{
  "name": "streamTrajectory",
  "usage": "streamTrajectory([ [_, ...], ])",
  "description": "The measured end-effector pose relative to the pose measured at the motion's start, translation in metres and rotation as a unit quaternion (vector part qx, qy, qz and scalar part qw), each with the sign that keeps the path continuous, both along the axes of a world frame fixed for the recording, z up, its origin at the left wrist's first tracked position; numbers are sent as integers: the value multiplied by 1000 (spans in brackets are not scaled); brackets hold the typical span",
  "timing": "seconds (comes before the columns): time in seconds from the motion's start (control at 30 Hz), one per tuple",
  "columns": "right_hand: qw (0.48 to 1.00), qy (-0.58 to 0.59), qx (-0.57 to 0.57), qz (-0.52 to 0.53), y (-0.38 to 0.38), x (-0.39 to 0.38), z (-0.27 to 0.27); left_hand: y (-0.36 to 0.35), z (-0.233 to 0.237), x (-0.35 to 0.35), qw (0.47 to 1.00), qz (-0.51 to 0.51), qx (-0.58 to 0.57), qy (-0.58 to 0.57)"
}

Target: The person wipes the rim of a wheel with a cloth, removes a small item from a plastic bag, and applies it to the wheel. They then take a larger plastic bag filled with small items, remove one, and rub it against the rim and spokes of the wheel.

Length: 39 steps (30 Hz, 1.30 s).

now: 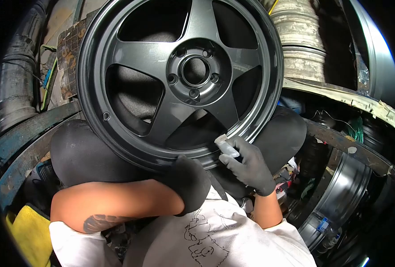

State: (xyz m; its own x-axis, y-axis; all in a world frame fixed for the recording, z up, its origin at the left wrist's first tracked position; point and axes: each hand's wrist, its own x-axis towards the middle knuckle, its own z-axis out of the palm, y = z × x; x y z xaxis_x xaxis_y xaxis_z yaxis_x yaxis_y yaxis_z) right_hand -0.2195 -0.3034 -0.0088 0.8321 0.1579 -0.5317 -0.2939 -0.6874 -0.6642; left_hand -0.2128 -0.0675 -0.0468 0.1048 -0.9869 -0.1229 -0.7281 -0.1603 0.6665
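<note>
A dark grey five-spoke car wheel (193, 42) lies face up across my lap, leaning on both thighs. At its near edge, my left hand (189, 184) in a black glove is closed at the rim, most of its fingers hidden. In a dark grey glove, my right hand (250, 168) pinches a small pale, bluish-white piece (226, 147) with a whitish end. That end sits right at the inner edge of the lower right rim, near the base of a spoke. I cannot tell exactly what the small piece is.
Stacked wheel barrels (300, 33) stand at the upper right beside a metal frame (340, 93). Another wheel barrel (344, 189) lies low on the right. To the left are a dark cylinder (16, 84), a blue metal edge (32, 127) and a yellow cloth (30, 233).
</note>
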Motion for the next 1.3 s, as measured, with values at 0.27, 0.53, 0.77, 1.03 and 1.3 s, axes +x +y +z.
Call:
streamTrajectory([
  [0.27,935,-46,-161,311,15,0,2,86,70,113,896,436,20,-77],
  [0.53,914,4,-124,387,52,2,-10,144,41,122,784,617,51,-35],
  [0.77,874,30,-243,421,16,17,6,149,31,117,791,610,53,4],
  [1.03,912,-15,-100,397,82,-1,-29,149,28,117,796,602,62,19],
  [1.3,845,46,-263,463,33,18,8,153,22,119,794,604,64,30],
])
